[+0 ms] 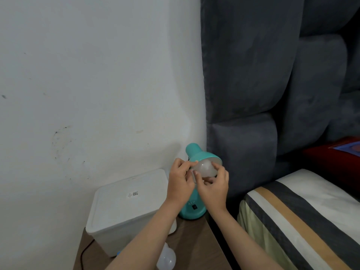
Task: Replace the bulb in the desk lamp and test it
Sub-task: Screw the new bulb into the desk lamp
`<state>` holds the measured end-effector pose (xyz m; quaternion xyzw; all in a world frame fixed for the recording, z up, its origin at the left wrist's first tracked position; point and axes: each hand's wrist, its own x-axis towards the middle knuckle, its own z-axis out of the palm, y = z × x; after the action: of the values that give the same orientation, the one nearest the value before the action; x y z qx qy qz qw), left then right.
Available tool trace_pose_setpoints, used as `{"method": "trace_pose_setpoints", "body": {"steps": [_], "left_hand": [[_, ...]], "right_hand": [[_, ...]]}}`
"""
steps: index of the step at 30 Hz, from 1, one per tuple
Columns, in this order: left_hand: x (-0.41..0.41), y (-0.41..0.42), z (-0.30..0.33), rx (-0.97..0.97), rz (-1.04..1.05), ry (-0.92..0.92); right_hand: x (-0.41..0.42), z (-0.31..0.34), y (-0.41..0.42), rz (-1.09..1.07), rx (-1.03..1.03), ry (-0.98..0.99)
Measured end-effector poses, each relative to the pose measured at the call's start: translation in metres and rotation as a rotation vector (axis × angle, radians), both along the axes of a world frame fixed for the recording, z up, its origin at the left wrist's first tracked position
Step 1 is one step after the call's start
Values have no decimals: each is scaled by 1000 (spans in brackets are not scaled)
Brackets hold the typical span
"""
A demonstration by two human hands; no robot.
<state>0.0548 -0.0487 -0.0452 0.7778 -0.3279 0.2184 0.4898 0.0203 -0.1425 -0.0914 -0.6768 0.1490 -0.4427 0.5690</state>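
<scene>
Right hand grips the bulb in the teal lamp's shade; left hand pinches the shade's near-left rim.

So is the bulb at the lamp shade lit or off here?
Off. The bulb in the teal lamp looks dull grey-white, with no glow on the shade's inside or on the fingers of either hand around it.

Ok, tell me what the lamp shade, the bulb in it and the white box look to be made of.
Lamp shade: probably painted metal or glossy plastic; smooth teal skin, pale inner rim.
Bulb: frosted, milky and translucent; glass or plastic, cannot tell.
White box: likely matte plastic; moulded rounded corners, lipped lid, printed label.
</scene>
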Motion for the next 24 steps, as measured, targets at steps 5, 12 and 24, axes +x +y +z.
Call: {"method": "trace_pose_setpoints", "body": {"steps": [5,12,24], "left_hand": [[2,2,3,-13,2,10],[12,2,9,-41,41,27],[23,2,19,-45,47,87]], "right_hand": [[1,1,-3,-7,-46,-13],[5,4,-5,66,-16,4],[16,5,-4,60,-149,1]]}}
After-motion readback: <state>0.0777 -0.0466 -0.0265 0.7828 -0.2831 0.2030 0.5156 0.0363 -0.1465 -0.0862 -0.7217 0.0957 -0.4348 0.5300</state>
